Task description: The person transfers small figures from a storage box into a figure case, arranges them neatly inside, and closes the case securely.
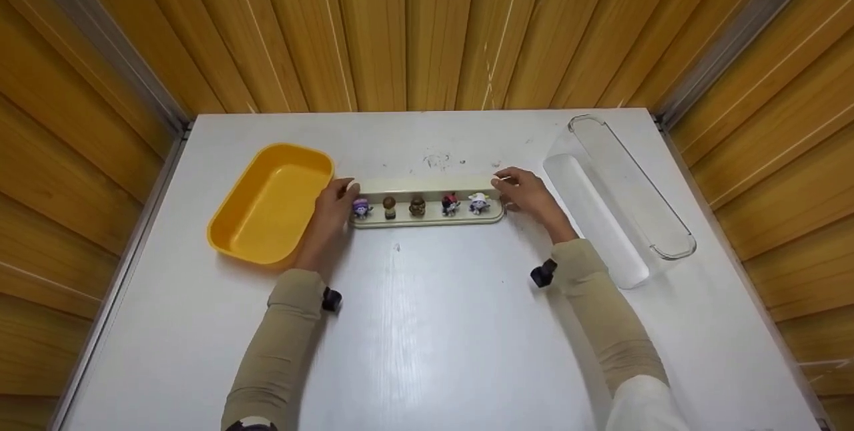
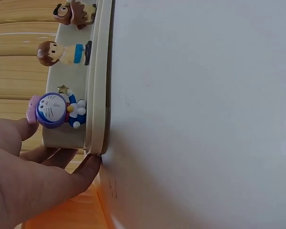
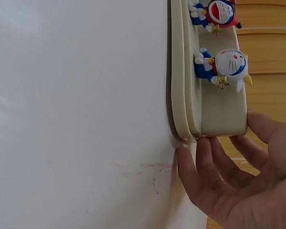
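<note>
A long cream display stand (image 1: pixel 427 223) with a raised back lies across the table, carrying several small figurines in a row. From the left come a purple-hooded blue cat figurine (image 2: pixel 52 109), a brown-haired figurine (image 2: pixel 62 53) and a brown figurine (image 1: pixel 417 206). Further right are a red-hooded cat figurine (image 3: pixel 221 12) and a white-hooded one (image 3: pixel 229 64). My left hand (image 1: pixel 327 217) grips the stand's left end, thumb near its top and fingers around the end and base. At the opposite end, my right hand (image 1: pixel 534 201) holds it likewise, fingertips at the base's corner.
On the left, a yellow plastic basin (image 1: pixel 267 261) stands right beside my left hand and forearm. A clear, long bin (image 1: pixel 630 217) lies slanted at the right, near my right wrist. Wood-patterned panels (image 1: pixel 427 31) rise behind the white table (image 1: pixel 427 337).
</note>
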Demonstrator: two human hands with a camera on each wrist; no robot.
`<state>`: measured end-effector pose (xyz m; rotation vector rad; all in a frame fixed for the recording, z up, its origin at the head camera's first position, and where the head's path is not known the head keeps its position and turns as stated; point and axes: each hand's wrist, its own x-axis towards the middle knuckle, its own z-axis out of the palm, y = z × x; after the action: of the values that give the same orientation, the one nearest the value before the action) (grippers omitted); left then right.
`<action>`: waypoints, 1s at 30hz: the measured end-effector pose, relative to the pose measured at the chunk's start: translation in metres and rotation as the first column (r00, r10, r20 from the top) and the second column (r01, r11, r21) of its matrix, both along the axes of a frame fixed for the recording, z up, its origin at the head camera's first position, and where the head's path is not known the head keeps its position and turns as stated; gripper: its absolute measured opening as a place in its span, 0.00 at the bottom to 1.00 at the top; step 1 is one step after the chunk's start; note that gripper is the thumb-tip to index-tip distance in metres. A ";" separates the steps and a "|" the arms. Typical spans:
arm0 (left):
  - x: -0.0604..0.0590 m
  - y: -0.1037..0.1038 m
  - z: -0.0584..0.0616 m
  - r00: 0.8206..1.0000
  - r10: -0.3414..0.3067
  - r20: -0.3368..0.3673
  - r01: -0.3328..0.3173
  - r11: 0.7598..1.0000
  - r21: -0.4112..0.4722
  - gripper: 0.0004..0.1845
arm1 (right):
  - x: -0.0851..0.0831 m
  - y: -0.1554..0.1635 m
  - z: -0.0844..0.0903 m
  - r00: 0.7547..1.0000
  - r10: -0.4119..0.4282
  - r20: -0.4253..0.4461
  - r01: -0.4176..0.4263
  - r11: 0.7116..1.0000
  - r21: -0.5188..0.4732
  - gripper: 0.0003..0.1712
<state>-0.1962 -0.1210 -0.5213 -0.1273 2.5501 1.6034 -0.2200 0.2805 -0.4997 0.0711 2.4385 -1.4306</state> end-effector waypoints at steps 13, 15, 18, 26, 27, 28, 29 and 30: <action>-0.008 0.000 0.003 0.997 -0.024 0.068 0.030 0.996 -0.085 0.26 | 0.035 0.053 0.069 0.764 0.029 -0.645 0.236 0.917 0.320 0.18; -0.011 0.001 0.002 0.997 -0.038 0.071 0.045 0.995 -0.094 0.25 | 0.038 0.062 0.073 0.752 0.003 -0.659 0.308 0.883 0.355 0.20; -0.014 0.001 0.002 0.996 -0.040 0.083 0.049 0.994 -0.100 0.25 | 0.044 0.077 0.075 0.779 -0.024 -0.626 0.369 0.825 0.428 0.25; -0.015 0.004 0.004 0.997 -0.001 0.083 0.014 0.989 -0.148 0.24 | 0.050 0.108 0.062 0.943 -0.062 -0.326 0.272 0.706 0.654 0.63; -0.014 0.005 0.004 0.997 -0.001 0.074 0.012 0.989 -0.145 0.24 | 0.050 0.109 0.059 0.950 -0.057 -0.307 0.259 0.694 0.672 0.66; -0.014 0.006 0.003 0.998 -0.001 0.065 0.010 0.990 -0.141 0.23 | 0.049 0.111 0.056 0.954 -0.050 -0.297 0.250 0.681 0.688 0.69; -0.014 0.007 0.003 0.998 -0.001 0.058 0.009 0.990 -0.138 0.23 | 0.048 0.112 0.054 0.955 -0.042 -0.292 0.245 0.665 0.706 0.70; -0.013 0.007 0.002 0.998 0.008 0.055 0.000 0.990 -0.140 0.23 | 0.047 0.112 0.052 0.956 -0.038 -0.290 0.244 0.655 0.715 0.71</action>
<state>-0.2092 -0.1139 -0.5193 -0.1874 2.6198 1.4004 -0.1728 0.3930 -0.4477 0.2849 3.1377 -0.3756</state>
